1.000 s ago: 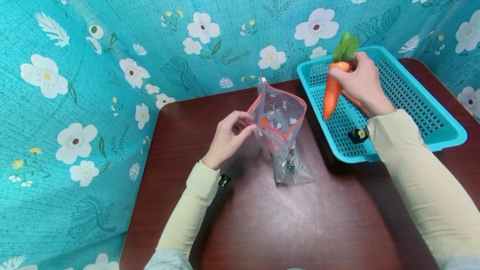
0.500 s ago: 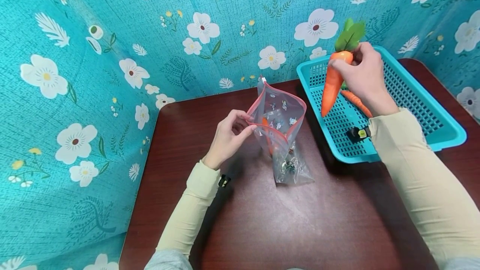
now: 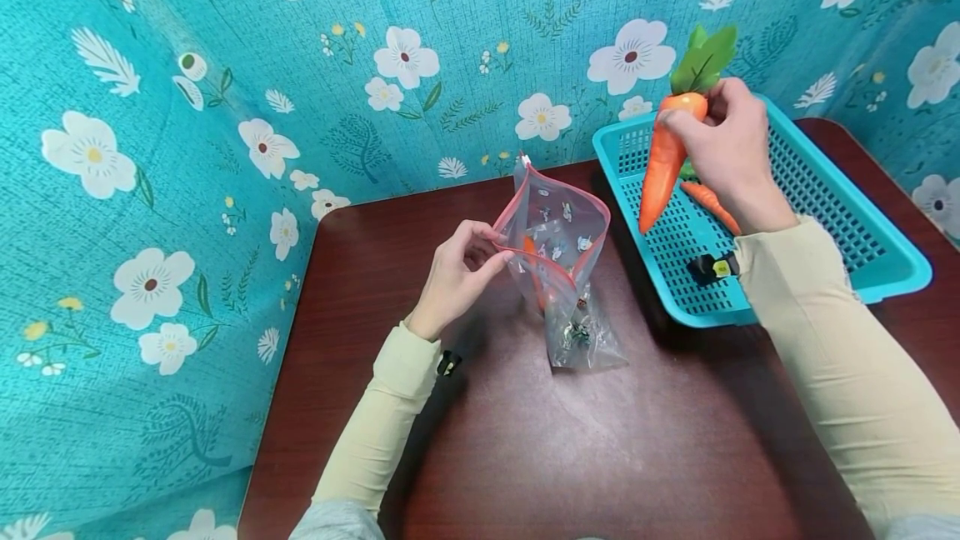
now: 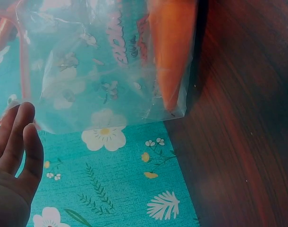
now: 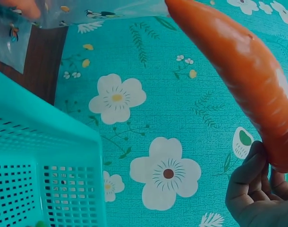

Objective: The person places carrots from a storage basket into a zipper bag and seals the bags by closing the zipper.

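Note:
My left hand (image 3: 461,273) pinches the red-edged mouth of a clear printed zip bag (image 3: 588,327), which stands with its top spread apart on the table. Inside the bag an orange carrot (image 4: 171,56) shows through the plastic in the left wrist view. My right hand (image 3: 723,140) grips a second carrot (image 3: 663,161) near its leafy top, tip pointing down, above the left part of a teal basket (image 3: 686,317). In the right wrist view thumb and fingers close round the thick end of this held carrot (image 5: 243,61).
Another, thinner carrot (image 3: 711,205) lies in the basket, partly behind my right hand. The dark wooden table (image 3: 600,457) ends at a teal flowered cloth (image 3: 322,82) hanging behind and at the left. The basket stands right of the bag.
My right hand has lifted the held carrot upward and slightly back, uncovering more of the thinner carrot in the basket. My left hand and the bag stay nearly in place.

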`<action>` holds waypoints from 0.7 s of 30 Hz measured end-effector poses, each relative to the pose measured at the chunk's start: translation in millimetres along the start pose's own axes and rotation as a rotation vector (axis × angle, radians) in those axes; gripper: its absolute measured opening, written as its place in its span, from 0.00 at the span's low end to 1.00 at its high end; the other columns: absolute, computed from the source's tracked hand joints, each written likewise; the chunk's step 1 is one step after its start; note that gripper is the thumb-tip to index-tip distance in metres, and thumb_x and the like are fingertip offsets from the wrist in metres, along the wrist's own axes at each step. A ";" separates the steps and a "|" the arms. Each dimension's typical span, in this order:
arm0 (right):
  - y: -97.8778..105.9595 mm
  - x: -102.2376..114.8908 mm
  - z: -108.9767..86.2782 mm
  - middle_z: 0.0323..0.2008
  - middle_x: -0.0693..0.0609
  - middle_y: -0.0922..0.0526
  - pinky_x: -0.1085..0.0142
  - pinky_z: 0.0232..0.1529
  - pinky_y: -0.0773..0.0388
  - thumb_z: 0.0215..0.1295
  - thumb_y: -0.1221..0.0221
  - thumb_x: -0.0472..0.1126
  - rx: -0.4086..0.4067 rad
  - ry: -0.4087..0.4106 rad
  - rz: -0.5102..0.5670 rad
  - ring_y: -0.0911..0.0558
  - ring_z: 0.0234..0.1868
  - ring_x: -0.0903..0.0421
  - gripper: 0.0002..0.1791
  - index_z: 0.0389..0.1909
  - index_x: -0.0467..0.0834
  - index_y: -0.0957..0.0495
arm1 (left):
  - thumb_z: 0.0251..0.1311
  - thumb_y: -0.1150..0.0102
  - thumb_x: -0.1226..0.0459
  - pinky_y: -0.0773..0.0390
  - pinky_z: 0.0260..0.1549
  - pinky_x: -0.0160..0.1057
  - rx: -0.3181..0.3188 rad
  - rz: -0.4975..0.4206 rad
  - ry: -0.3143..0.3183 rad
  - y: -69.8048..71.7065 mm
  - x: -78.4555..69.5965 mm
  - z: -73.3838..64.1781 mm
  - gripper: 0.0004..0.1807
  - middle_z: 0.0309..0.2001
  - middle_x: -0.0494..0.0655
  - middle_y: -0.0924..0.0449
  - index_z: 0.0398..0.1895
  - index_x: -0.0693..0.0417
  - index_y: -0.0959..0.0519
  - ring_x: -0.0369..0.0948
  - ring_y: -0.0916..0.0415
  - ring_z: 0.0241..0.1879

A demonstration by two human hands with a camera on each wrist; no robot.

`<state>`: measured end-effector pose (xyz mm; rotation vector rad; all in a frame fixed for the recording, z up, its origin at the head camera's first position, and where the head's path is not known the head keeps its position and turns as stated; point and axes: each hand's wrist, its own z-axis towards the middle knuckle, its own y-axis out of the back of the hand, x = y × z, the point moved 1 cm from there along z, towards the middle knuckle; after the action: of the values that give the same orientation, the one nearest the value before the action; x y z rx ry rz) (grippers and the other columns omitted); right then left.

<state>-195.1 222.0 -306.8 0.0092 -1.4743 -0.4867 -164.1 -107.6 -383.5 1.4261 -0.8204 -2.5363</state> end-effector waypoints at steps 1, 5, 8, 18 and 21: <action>0.0 0.5 -0.5 0.44 0.61 0.27 0.75 0.37 0.26 0.64 0.43 0.50 -0.001 0.004 0.005 0.26 0.42 0.63 0.18 0.51 0.50 0.33 | 0.56 0.33 0.64 0.22 0.32 0.35 0.001 -0.004 -0.005 0.0 0.0 -0.1 0.17 0.42 0.49 0.18 0.46 0.54 0.28 0.39 0.23 0.32; -0.7 3.4 -2.4 0.43 0.62 0.27 0.76 0.36 0.26 0.64 0.42 0.49 -0.004 0.011 0.024 0.25 0.41 0.63 0.18 0.51 0.49 0.33 | 0.55 0.32 0.66 0.22 0.32 0.35 0.003 -0.017 0.003 -0.7 -1.1 -0.4 0.18 0.43 0.51 0.18 0.47 0.55 0.28 0.40 0.23 0.33; -1.5 5.4 -4.2 0.43 0.61 0.26 0.75 0.36 0.26 0.64 0.42 0.49 -0.001 0.020 0.039 0.25 0.41 0.62 0.18 0.51 0.49 0.32 | 0.55 0.32 0.66 0.22 0.32 0.36 0.003 -0.021 0.012 -1.4 -1.8 -0.3 0.18 0.43 0.52 0.18 0.47 0.56 0.27 0.41 0.23 0.33; -4.4 9.8 -8.0 0.42 0.59 0.25 0.74 0.36 0.25 0.64 0.42 0.49 0.007 0.040 0.045 0.25 0.41 0.61 0.16 0.48 0.49 0.32 | 0.57 0.33 0.63 0.21 0.31 0.34 -0.001 -0.014 -0.029 -2.5 -1.7 0.6 0.17 0.42 0.49 0.18 0.46 0.55 0.28 0.38 0.23 0.32; -4.5 11.7 -8.3 0.41 0.59 0.25 0.73 0.36 0.26 0.63 0.41 0.49 0.001 0.049 0.057 0.26 0.40 0.60 0.15 0.46 0.49 0.32 | 0.57 0.33 0.64 0.21 0.31 0.34 0.001 -0.009 -0.035 -2.8 -2.4 0.7 0.16 0.42 0.49 0.18 0.46 0.55 0.28 0.38 0.23 0.32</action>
<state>-188.4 211.8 -298.0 -0.0201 -1.4233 -0.4373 -162.9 -104.1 -382.8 1.3920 -0.8224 -2.5748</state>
